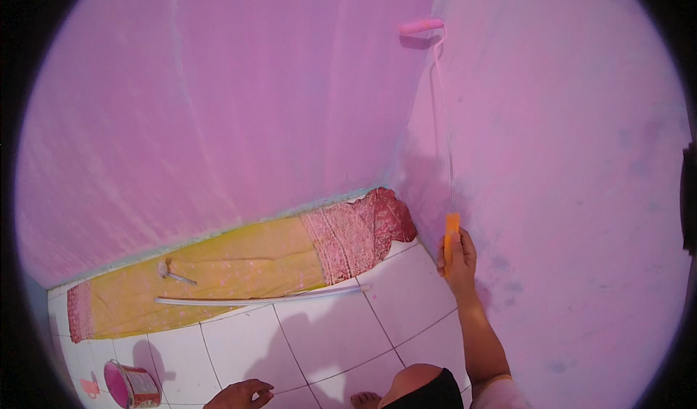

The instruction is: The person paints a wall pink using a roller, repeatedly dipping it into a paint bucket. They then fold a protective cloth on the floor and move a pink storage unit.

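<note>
My right hand (pixel 460 258) is wrapped round the orange handle of a paint roller (pixel 451 226). Its long thin frame runs up to a pink roller head (pixel 421 26), which lies against the left wall close to the corner. Low in the picture, my left hand (pixel 243 394) hangs over the tiles with its fingers loosely bent and apart, holding nothing. Both the left wall (pixel 239 104) and the right wall (pixel 566 155) carry pink paint, the right one with bluish-grey patches showing.
Along the left wall's foot lies a yellow cloth (pixel 239 253) with red patterned ends. On it rests a small brush-like tool (pixel 174 273); a long pale strip (pixel 254 299) crosses its near edge. A pink-lined paint bucket (pixel 134 387) stands on the white tiled floor (pixel 327 336).
</note>
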`<state>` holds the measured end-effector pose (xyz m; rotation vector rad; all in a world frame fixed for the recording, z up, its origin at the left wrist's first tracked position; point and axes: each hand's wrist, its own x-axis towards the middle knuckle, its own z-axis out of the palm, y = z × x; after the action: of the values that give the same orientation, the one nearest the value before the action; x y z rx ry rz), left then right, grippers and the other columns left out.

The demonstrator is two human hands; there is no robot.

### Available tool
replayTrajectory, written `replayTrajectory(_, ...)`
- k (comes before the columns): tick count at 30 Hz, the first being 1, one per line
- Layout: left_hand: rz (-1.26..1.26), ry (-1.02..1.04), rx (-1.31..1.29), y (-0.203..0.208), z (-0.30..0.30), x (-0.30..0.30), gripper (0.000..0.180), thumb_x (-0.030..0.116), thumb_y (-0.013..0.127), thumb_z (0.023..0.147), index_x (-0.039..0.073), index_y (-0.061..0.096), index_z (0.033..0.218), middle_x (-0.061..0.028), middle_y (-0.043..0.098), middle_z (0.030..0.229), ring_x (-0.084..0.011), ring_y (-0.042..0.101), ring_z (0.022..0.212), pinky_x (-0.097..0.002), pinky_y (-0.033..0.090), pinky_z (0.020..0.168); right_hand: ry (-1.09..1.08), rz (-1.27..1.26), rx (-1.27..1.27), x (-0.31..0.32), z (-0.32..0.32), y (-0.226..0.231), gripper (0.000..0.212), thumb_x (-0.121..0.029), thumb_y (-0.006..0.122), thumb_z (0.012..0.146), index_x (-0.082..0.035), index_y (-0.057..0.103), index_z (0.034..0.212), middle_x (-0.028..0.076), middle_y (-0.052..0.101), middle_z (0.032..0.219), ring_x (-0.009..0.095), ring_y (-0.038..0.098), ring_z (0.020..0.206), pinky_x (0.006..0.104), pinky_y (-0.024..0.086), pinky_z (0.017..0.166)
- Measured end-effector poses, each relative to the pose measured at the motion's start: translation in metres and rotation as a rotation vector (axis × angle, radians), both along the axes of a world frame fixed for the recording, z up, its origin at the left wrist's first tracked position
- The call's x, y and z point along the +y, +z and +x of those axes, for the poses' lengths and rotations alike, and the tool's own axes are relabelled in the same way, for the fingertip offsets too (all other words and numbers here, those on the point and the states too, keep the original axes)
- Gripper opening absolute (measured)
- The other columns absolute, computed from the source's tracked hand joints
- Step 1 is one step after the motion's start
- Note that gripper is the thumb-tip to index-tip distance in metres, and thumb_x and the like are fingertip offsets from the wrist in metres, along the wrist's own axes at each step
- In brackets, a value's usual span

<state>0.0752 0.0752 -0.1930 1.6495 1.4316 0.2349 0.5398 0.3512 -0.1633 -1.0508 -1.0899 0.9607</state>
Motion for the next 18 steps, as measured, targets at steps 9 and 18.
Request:
replayTrajectory(9,0.061,0.001,-0.007,0.009,-0.004,-0.003,0.027,0.024,0.064,0.100,0.004,0.069,0.118,-0.0160,0.071,0.115,-0.0349,0.070,0.101,-0.0414,0.057,0.085,-0.574,0.542,-0.897,0.049,-0.013,0.053,0.050,-0.021,0.053,0.106,-0.008,0.044,0.154,0.009,0.054,0.099,0.019,0.058,0.076,0.0318,0.050,0.064)
replayTrajectory(18,0.024,0.013,-0.005,0.011,0.001,-0.004,0.026,0.023,0.064,0.100,0.005,0.069,0.118,-0.0168,0.071,0.115,-0.0357,0.070,0.102,-0.0416,0.056,0.085,-0.678,0.455,-1.039,0.109,-0.003,0.128,0.052,-0.020,0.057,0.103,-0.023,0.047,0.154,0.009,0.051,0.097,0.025,0.060,0.080,0.0391,0.054,0.070)
